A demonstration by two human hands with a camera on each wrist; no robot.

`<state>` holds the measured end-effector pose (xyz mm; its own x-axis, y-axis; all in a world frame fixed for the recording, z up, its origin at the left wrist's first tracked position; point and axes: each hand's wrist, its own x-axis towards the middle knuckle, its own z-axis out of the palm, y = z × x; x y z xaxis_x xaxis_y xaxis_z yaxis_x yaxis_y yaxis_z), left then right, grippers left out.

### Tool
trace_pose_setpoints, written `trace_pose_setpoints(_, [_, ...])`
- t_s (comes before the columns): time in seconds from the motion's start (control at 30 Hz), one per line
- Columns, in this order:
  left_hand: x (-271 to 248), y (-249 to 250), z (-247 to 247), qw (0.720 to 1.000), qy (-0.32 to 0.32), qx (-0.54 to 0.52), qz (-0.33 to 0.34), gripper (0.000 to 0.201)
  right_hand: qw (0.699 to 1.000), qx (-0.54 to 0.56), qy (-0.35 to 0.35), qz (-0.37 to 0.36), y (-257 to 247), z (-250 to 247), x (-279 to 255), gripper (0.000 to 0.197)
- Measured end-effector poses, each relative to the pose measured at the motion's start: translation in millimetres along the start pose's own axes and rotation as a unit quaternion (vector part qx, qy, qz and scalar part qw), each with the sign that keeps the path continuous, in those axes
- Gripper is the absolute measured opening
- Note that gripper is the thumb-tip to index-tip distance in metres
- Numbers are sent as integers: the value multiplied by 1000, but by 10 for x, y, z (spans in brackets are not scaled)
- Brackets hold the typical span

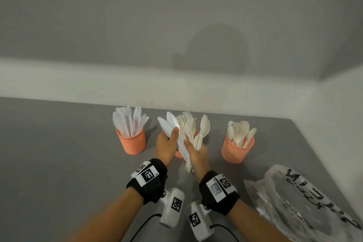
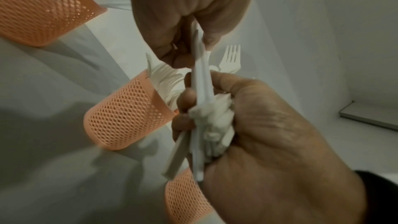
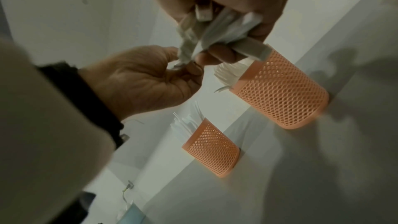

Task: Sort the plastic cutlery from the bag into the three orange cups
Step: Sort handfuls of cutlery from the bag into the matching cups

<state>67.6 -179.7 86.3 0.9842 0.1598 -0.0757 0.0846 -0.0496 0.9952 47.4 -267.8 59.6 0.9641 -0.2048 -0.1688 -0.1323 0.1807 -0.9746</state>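
Progress: knife cup [image 1: 131, 139] and spoon cup [image 1: 237, 148] filling | right hand [image 1: 197, 155] gripping mixed cutlery bundle [image 1: 186, 133] | left hand [image 1: 167, 144] pinching knives [image 1: 169, 124] | bundle awaiting sorting.

Head overhead; wrists close beneath hands [image 1: 182, 147]

Orange mesh cups [image 1: 131, 140], white cutlery [image 1: 184, 135]
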Motion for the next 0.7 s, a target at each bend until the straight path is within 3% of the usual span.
trace_pose_setpoints(0.2, [-26, -4, 15, 997, -14, -67, -34, 28, 998, -26, 38, -41, 18, -11, 7, 32])
trace_pose_setpoints(0.37, [-47, -9, 36, 995, -23, -90, -23, 30, 997, -39, 38, -63, -8, -14, -5, 30])
trace_pose_setpoints(0.5, [-36, -15, 44, 996, -26, -82, -13, 19, 997, -32, 38, -63, 0, -20, -11, 31])
trace_pose_setpoints(0.7, [9, -77, 31, 996, 0, -83, -44, 24, 998, 17, 24, -54, -21, -30, 6, 31])
